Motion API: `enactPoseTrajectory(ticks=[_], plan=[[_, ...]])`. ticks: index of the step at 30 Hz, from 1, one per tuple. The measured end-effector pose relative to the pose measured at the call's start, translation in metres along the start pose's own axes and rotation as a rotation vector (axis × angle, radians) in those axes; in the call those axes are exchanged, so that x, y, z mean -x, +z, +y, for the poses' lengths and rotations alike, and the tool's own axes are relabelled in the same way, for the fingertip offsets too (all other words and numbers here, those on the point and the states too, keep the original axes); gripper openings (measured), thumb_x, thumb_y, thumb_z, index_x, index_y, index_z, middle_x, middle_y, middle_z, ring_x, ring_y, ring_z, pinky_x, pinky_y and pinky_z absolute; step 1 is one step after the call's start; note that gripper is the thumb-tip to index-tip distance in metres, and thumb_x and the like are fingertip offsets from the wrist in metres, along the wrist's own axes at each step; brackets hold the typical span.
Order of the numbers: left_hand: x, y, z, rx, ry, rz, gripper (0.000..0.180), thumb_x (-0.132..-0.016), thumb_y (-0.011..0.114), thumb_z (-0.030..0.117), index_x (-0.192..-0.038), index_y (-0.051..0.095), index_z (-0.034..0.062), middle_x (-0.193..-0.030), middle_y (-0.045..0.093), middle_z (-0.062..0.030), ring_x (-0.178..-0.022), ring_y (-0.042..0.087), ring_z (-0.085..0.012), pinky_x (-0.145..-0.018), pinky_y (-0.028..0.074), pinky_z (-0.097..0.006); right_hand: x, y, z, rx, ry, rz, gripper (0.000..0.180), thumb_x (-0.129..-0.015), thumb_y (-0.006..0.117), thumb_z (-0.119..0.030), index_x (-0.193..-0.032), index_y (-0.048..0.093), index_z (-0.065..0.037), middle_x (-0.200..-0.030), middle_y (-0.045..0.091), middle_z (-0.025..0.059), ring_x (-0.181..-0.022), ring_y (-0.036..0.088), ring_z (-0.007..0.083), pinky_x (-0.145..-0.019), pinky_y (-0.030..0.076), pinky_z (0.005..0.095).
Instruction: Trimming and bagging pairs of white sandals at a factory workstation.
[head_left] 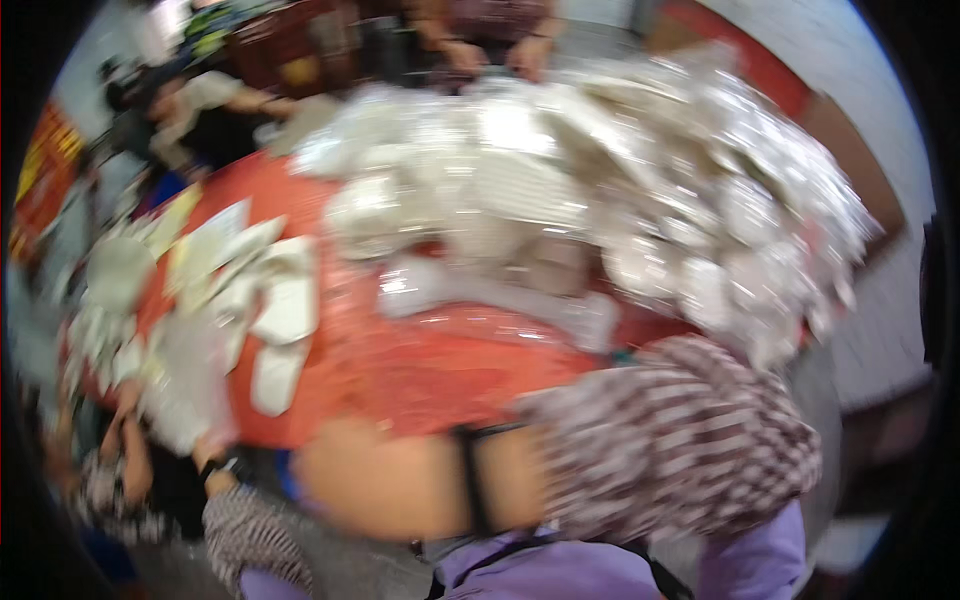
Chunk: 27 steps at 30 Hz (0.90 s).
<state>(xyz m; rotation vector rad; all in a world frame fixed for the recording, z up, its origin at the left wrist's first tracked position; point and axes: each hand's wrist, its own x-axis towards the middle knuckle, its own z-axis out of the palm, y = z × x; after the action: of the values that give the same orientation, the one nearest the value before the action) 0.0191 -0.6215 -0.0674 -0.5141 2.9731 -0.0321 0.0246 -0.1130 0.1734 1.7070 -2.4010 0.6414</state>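
Note:
My left hand [210,447], a dark band at its wrist, is at the lower left against a crumpled clear plastic bag [188,375]. Its fingers seem closed on the bag's lower edge, though blur softens them. Across the front of the red table reaches my right forearm in a checked sleeve, with a black strap near the wrist. My right hand [345,478] is smeared by motion near the table's front edge, its fingers not distinguishable. White flat pieces [287,305] lie beside the bag on the table's left part.
A large heap of clear-wrapped white pieces [530,190] covers the back and right of the red table [390,385]. A long clear plastic package [500,300] lies before it. Other people's hands [125,400] are at the left, and more [495,60] at the far side.

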Motion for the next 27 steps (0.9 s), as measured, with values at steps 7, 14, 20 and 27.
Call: enactPoseTrajectory(ticks=[7,14,20,27], plan=[[0.096,-0.025,-0.173,-0.061,-0.432,0.096,0.039,-0.082,0.058,0.039,-0.091,0.072,0.0032,-0.088,0.068,-0.0235,-0.089,0.067,-0.0396,-0.075,0.051,-0.045,0.017,-0.023,0.046,-0.355,0.107,-0.571,0.038,-0.089,0.059,-0.021,-0.124,0.056,-0.006,-0.108,0.062,0.0167,-0.100,0.061,0.0347,-0.083,0.051,0.0443],[0.085,-0.031,-0.121,0.405,-0.698,0.339,0.031,-0.078,0.066,0.031,-0.092,0.073,0.0034,-0.088,0.068,-0.0230,-0.089,0.067,-0.0375,-0.074,0.051,-0.042,0.058,-0.025,0.073,-0.493,0.305,-0.570,0.042,-0.092,0.058,-0.022,-0.130,0.054,-0.005,-0.115,0.061,0.0204,-0.102,0.060,0.0372,-0.087,0.049,0.0413],[0.103,-0.047,-0.152,0.259,-0.592,0.287,0.023,-0.079,0.072,0.023,-0.089,0.074,0.0029,-0.083,0.071,-0.0162,-0.080,0.070,-0.0272,-0.068,0.053,-0.038,0.057,-0.021,0.075,-0.610,0.335,-0.553,0.042,-0.092,0.059,-0.021,-0.130,0.054,-0.004,-0.117,0.061,0.0210,-0.104,0.060,0.0369,-0.088,0.049,0.0401],[0.069,-0.037,-0.120,0.165,-0.547,0.272,0.015,-0.080,0.067,0.011,-0.091,0.072,0.0024,-0.086,0.071,-0.0157,-0.083,0.069,-0.0274,-0.071,0.054,-0.039,0.069,-0.020,0.082,-0.590,0.366,-0.428,0.040,-0.091,0.061,-0.018,-0.126,0.056,-0.001,-0.113,0.063,0.0210,-0.100,0.061,0.0377,-0.085,0.049,0.0401]])
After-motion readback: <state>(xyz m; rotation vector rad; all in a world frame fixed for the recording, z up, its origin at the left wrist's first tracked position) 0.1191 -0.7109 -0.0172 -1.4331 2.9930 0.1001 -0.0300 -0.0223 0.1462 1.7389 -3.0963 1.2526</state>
